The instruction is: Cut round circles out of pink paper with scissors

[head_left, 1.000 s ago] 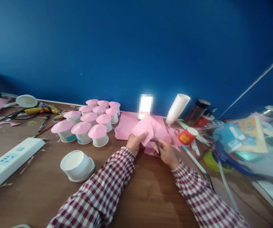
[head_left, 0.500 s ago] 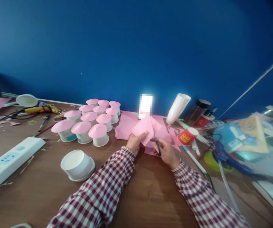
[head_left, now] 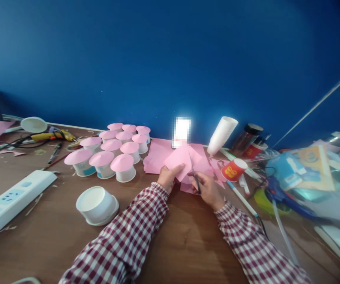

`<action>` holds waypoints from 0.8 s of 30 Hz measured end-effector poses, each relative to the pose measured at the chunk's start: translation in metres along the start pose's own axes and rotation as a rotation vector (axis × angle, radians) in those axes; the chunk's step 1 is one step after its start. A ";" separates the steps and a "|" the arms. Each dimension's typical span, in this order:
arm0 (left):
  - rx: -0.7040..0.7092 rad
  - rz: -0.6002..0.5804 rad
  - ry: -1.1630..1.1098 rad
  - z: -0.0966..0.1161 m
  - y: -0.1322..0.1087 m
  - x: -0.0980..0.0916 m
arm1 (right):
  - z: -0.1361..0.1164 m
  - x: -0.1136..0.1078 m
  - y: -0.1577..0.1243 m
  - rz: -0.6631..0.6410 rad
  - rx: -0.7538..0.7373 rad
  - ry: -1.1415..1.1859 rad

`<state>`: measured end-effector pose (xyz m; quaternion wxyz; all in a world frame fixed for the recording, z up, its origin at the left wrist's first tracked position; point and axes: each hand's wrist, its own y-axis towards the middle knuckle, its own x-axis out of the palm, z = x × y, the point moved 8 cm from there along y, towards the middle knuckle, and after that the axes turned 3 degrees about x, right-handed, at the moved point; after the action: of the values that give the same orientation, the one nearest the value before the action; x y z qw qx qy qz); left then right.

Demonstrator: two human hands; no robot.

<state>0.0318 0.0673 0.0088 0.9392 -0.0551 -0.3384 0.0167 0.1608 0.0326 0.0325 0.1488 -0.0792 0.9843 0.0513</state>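
My left hand [head_left: 169,177] pinches a piece of pink paper [head_left: 178,157] by its lower edge, thumb on top. In my right hand [head_left: 207,188] is a pair of dark scissors [head_left: 196,179], fingers closed round the handles. The blades lie along the right side of the pink paper, pointing away from me; whether they are apart I cannot make out. Beneath and behind the hands lie more pink sheets [head_left: 154,156]. To the left stand several white paper cups topped with pink paper cones [head_left: 122,163].
An upturned white tub [head_left: 94,203] sits at front left, near a white power strip [head_left: 15,199]. A yellow glue gun [head_left: 53,136] lies behind. On the right are stacked white cups [head_left: 221,136], a red paper cup [head_left: 233,169], a blue glue gun [head_left: 288,199] and plastic bags.
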 end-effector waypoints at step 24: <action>0.007 -0.001 -0.004 0.000 0.002 -0.001 | 0.002 0.000 0.001 -0.007 -0.019 -0.001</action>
<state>0.0306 0.0687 0.0081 0.9388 -0.0515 -0.3403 0.0173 0.1616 0.0336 0.0309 0.1485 -0.0839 0.9835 0.0603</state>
